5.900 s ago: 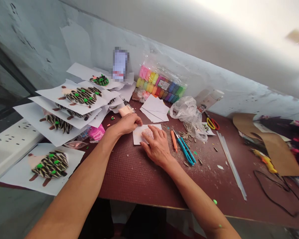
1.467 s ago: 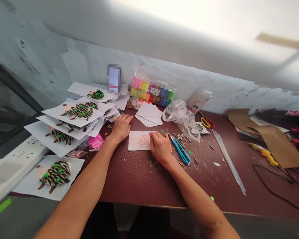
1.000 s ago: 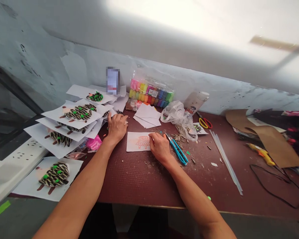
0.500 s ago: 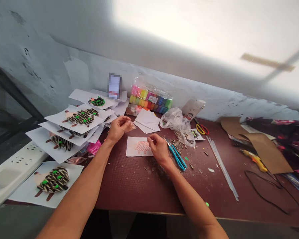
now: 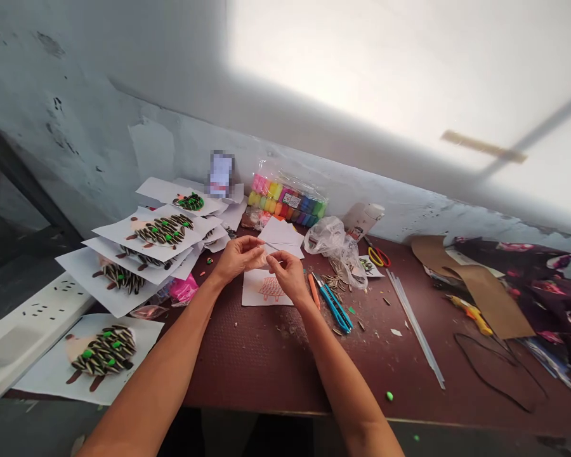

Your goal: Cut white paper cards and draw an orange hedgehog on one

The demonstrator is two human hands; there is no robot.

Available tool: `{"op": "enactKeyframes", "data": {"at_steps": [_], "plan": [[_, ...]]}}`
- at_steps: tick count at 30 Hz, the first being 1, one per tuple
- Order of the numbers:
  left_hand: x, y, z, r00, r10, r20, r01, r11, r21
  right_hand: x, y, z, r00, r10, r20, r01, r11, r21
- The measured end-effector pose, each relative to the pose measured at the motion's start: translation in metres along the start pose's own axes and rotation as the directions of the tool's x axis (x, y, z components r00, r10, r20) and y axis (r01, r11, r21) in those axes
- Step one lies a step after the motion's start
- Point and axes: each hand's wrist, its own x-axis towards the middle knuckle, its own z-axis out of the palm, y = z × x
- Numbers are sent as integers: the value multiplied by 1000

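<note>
My left hand (image 5: 238,259), fingers closed, pinches a small clear plastic bag (image 5: 259,259) with something pale in it. The fingertips of my right hand (image 5: 288,275) are pressed together at the bag's right side. Both hands are just above a white sheet with an orange hedgehog drawing (image 5: 269,289), its right part hidden by my right hand. Beside my right wrist lie an orange pen-like stick (image 5: 314,291) and teal-handled scissors (image 5: 335,308).
Finished seed hedgehogs on paper (image 5: 159,230) are stacked at left, by a white power strip (image 5: 38,324). Behind are coloured clay packs (image 5: 288,200) and a plastic bag (image 5: 330,238) with sunflower seeds. Glue sticks (image 5: 416,330) and a yellow glue gun (image 5: 473,314) lie at right.
My right hand has moved up from the drawing to the small plastic bag, and my left hand has come slightly right and down to meet it. The orange stick shows now.
</note>
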Motion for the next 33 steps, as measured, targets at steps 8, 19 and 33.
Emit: {"op": "enactKeyframes", "data": {"at_steps": [8, 19, 33], "plan": [[-2, 5, 1, 999, -24, 40, 20, 996, 92, -5, 6, -2, 998, 35, 59, -38, 999, 38], [-4, 7, 2, 991, -55, 120, 43, 994, 102, -13, -2, -7, 1000, -21, -1, 21, 998, -54], [-4, 7, 1, 987, -8, 160, -17, 988, 153, -7, 2, -14, 964, 178, 200, -232, 928, 292]]}}
